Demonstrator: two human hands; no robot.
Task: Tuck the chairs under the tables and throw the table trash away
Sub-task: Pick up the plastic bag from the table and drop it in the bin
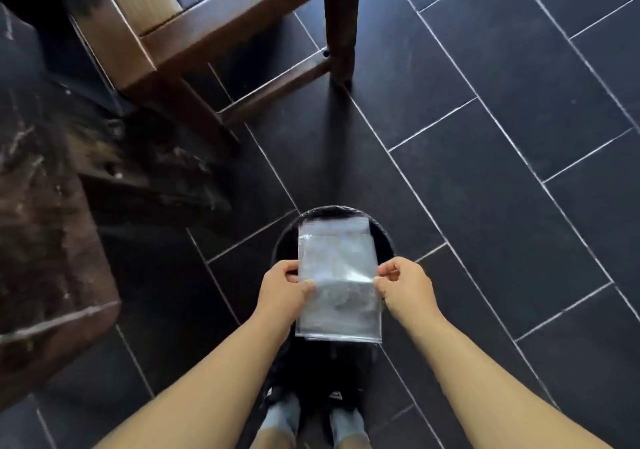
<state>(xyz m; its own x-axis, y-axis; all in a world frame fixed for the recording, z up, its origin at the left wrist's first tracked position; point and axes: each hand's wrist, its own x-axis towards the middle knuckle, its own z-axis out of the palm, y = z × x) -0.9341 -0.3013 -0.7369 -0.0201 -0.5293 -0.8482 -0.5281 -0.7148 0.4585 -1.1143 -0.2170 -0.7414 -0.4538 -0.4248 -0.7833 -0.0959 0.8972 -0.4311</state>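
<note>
The clear bag (pixel 337 296) is held right above the black bin (pixel 382 241), its long side running 12 to 6 o'clock. The left hand (pixel 285 287) pinches its 9 o'clock edge, the right hand (pixel 407 284) its 3 o'clock edge. If both grips let go, it should fall in.

Dark floor tiles (pixel 485 178) with pale grout — wooden chair (pixel 242 9) upper left, blurred brown marbled surface (pixel 38 241) beside it

The floor (pixel 502 171) I'm looking at is dark tile with pale grout lines. A round black bin (pixel 382 241) stands on it directly below my left hand (pixel 282 287) and right hand (pixel 405 286); a wooden chair (pixel 341 26) stands well beyond them to the left, my shoes (pixel 277 388) behind my wrists.
</note>
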